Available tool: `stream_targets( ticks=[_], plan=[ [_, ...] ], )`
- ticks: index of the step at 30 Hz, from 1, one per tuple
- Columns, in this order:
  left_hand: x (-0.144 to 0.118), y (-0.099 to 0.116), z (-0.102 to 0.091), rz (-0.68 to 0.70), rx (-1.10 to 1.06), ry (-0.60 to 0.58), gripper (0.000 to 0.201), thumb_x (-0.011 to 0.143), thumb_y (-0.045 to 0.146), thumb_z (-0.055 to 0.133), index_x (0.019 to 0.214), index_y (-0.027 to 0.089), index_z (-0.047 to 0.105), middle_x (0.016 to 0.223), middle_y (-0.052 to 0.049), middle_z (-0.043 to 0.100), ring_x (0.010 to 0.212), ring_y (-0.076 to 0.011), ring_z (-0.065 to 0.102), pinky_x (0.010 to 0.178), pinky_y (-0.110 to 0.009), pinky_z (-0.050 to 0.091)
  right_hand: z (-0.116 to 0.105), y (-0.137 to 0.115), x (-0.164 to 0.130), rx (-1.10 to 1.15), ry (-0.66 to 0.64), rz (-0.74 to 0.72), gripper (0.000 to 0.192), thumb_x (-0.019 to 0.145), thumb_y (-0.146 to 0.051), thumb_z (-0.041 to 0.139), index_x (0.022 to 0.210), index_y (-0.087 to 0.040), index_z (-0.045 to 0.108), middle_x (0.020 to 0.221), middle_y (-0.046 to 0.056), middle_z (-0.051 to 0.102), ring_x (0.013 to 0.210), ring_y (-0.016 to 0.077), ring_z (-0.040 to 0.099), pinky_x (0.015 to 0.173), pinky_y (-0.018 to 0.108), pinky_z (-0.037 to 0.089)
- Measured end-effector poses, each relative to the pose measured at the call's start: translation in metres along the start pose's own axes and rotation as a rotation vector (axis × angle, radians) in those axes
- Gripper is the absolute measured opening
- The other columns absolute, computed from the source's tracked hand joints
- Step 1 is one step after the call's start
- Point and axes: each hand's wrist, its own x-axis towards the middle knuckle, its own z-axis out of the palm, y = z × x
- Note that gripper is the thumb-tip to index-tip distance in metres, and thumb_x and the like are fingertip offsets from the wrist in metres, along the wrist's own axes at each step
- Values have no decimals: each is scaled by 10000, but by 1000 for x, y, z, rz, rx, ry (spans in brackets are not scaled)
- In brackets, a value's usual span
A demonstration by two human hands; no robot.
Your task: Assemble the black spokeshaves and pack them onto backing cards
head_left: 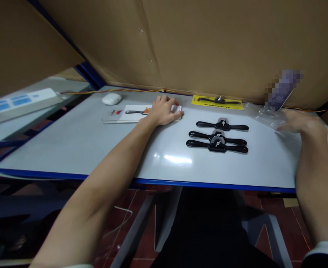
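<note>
My left hand (165, 110) lies over the right end of a white packaging card (133, 108) printed with a black-handled tool. Its thumb and fingers curl round that end. To the right, my right hand (300, 121) is blurred, its fingers at some crumpled clear plastic packaging (268, 117); whether they grip it is unclear. Between my hands lie three black spokeshaves with silver blades: a rear one (222, 124), a middle one (197, 134) and a front one (199, 143). The front two nearly touch. Behind them, another spokeshave lies on a yellow card (197, 101).
A phone-like object (282, 91), partly pixelated, stands tilted behind the plastic. A white rounded case (111, 98) sits at the table's back left. A power strip (21, 100) lies on the side table. Twisted wires (130, 90) run along the cardboard wall (186, 48).
</note>
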Motion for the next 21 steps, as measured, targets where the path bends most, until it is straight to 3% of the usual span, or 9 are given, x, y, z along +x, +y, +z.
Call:
stream_targets(
  ticks=[2,4,6,10,14,16,18,21],
  plan=[
    [-1,3,0,-13,11,1,673,949,621,566,1419,158,698,1352,-217,614,1346,-447,528,1187,-596,405,-4,-12,-3,-106,-211,109,481,770,-478,922,1134,-206,763,1307,269,776,1175,474,731,896,603,539],
    [-1,5,-1,-18,25,3,652,956,608,567,1412,162,701,1328,-210,625,1339,-443,530,1186,-588,404,-12,-30,-9,-162,-335,197,537,934,-573,803,1264,-156,733,1425,321,711,1336,476,665,984,591,513],
    [-2,5,-1,-15,39,10,636,960,601,565,1401,166,709,1308,-208,637,1333,-439,531,1184,-581,406,-22,-45,-14,-172,-347,239,510,1030,-580,699,1260,-127,739,1450,341,689,1382,464,647,1016,567,504],
    [-2,5,-4,-16,53,15,616,982,597,518,1365,165,730,1289,-209,652,1300,-427,547,1171,-577,421,-32,-51,-18,-186,-312,326,416,1031,-447,740,1255,-98,764,1441,358,687,1394,456,663,995,535,526],
    [-2,2,-12,-83,19,45,605,1033,574,445,1358,148,725,1347,-204,661,1339,-404,543,1194,-550,409,-32,-30,-14,-182,-253,352,445,966,-406,818,1349,-184,771,1475,314,689,1396,448,664,979,550,513],
    [-2,-2,-17,-137,15,59,598,1059,555,405,1370,148,714,1394,-193,661,1370,-387,537,1203,-527,407,-29,-11,-9,-178,-282,329,599,905,-381,877,1468,-267,710,1531,261,674,1412,430,650,996,543,506],
    [-2,-6,-23,-201,30,61,596,1067,551,379,1352,157,725,1421,-194,668,1393,-394,537,1206,-525,410,-24,10,-4,-137,-381,241,728,852,-282,902,1534,-266,646,1532,219,688,1370,367,680,1013,466,519],
    [-2,-12,-27,-286,55,59,602,1057,557,370,1308,170,756,1428,-213,685,1409,-422,552,1194,-551,430,-14,37,4,-43,-422,177,668,815,-202,902,1446,-251,687,1460,188,743,1181,309,760,973,422,549]
  ],
)
